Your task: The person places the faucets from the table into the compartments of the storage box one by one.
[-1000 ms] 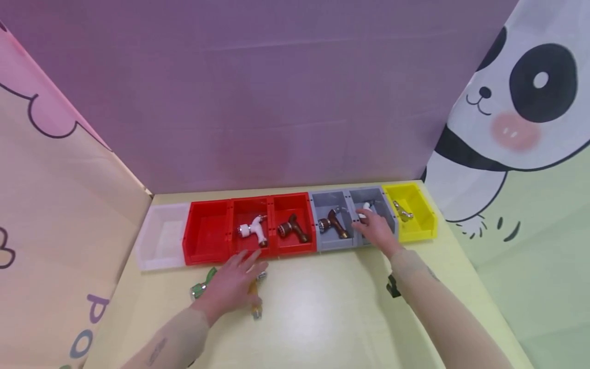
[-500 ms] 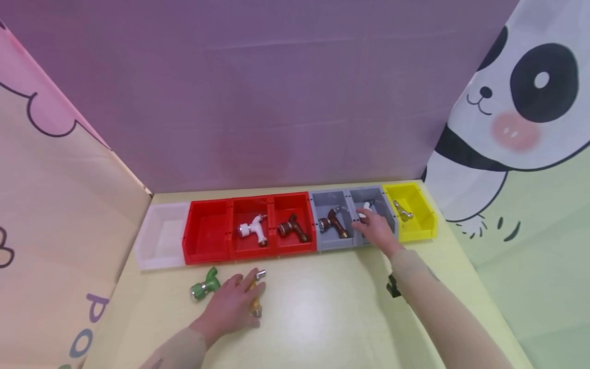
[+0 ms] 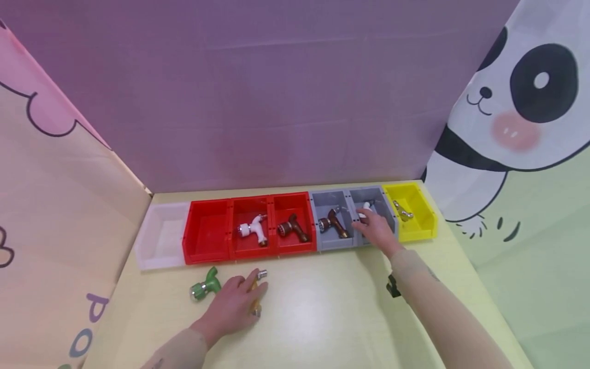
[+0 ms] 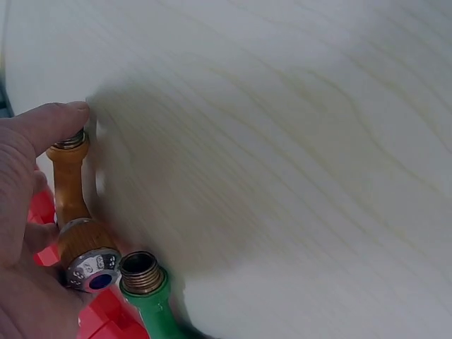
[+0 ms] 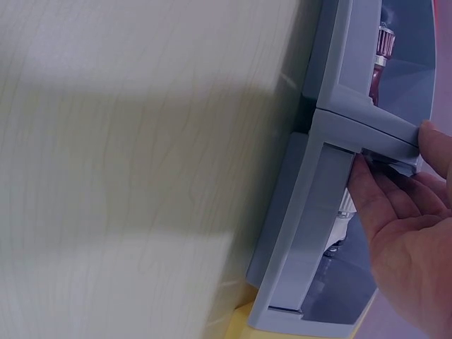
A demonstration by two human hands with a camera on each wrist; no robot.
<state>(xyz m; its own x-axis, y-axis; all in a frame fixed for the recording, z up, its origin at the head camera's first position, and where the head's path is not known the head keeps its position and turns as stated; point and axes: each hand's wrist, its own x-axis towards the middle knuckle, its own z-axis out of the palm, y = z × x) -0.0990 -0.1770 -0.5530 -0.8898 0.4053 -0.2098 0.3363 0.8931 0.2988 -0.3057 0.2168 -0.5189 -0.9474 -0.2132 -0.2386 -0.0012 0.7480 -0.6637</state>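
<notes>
On the table, my left hand (image 3: 232, 305) grips an orange tap (image 4: 68, 183), its thumb (image 4: 60, 123) over the threaded end. Much of that tap lies under the hand in the head view. Just left of it is a green tap (image 3: 212, 281) with a green knob. My right hand (image 3: 378, 233) pinches the divider wall of the right grey bin (image 5: 282, 233). The thumb lies on one side and the fingers reach inside. A white tap (image 5: 339, 226) sits in this bin, partly hidden by the hand.
Along the back runs a row of bins: a white bin (image 3: 166, 261), several red bins (image 3: 207, 256), two grey ones and a yellow bin (image 3: 426, 225). Taps lie in several of them: white (image 3: 255, 230), brown (image 3: 295, 228), dark red-brown (image 3: 336, 223) and brass-coloured (image 3: 403, 211).
My left hand has come down and back towards me onto the orange tap, and its fingers and thumb have drawn in. More of the green tap shows. My right hand stays put.
</notes>
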